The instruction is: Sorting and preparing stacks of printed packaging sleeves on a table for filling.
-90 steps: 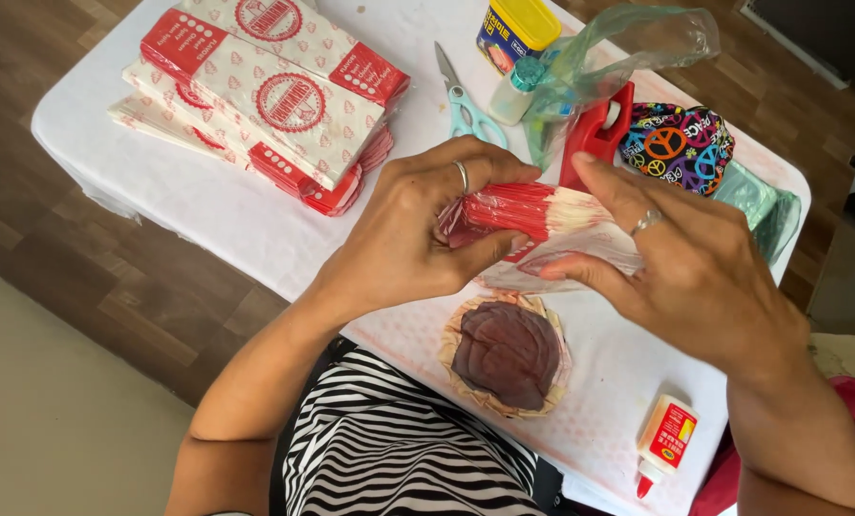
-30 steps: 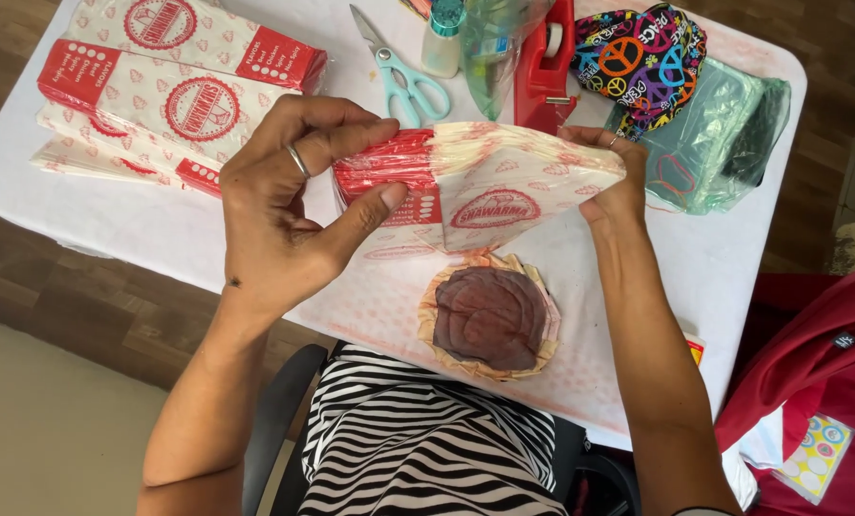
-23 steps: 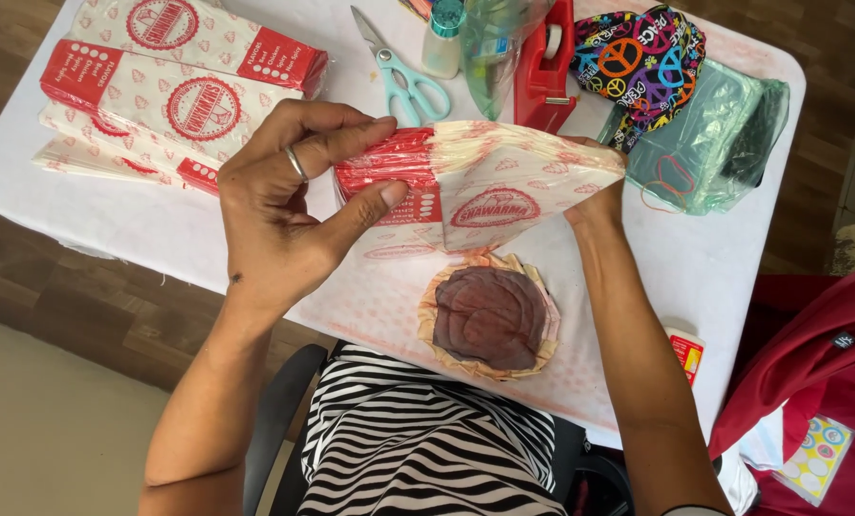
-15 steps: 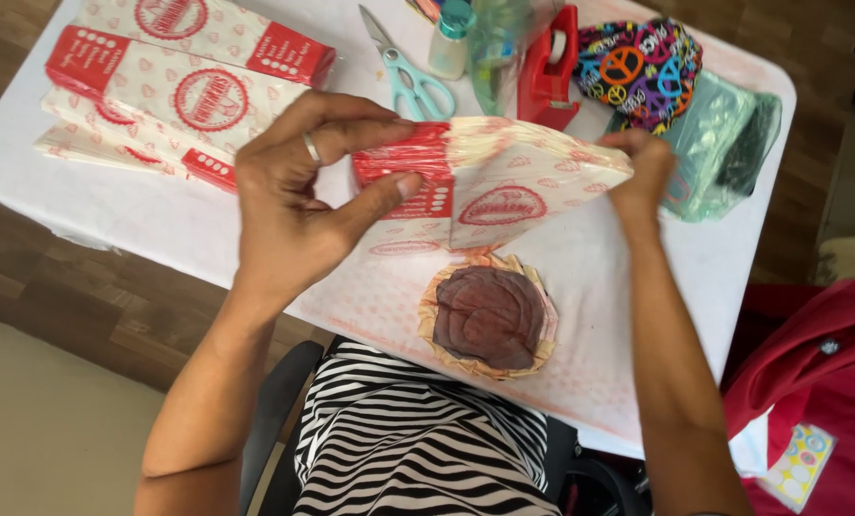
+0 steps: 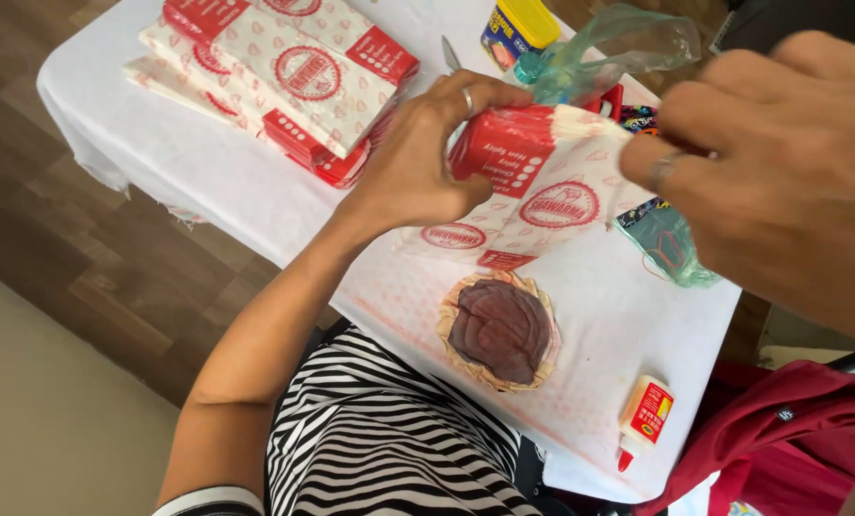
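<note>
My left hand (image 5: 418, 158) grips the red end of a red-and-white printed paper bag (image 5: 542, 196), holding it just above the table. My right hand (image 5: 781, 182) hovers close to the camera at the right, fingers curled and a little blurred, with its fingertips at the bag's right edge. Whether it still pinches the paper I cannot tell. Below the bag, a dark brown round patty-like piece (image 5: 502, 328) lies in a crinkled tan paper liner on a printed paper sheet (image 5: 599, 382).
A stack of flat red-and-white bags (image 5: 293, 76) lies at the back left of the white table (image 5: 150, 124). A yellow-lidded jar (image 5: 515, 29), green plastic bag (image 5: 618, 38), scissors tip (image 5: 449, 53) and a small glue bottle (image 5: 645, 418) are around. Red cloth (image 5: 781, 430) is at the right.
The view has shifted and my right hand has lifted from the bag's right corner toward the camera. My left hand keeps its hold on the bag's red end.
</note>
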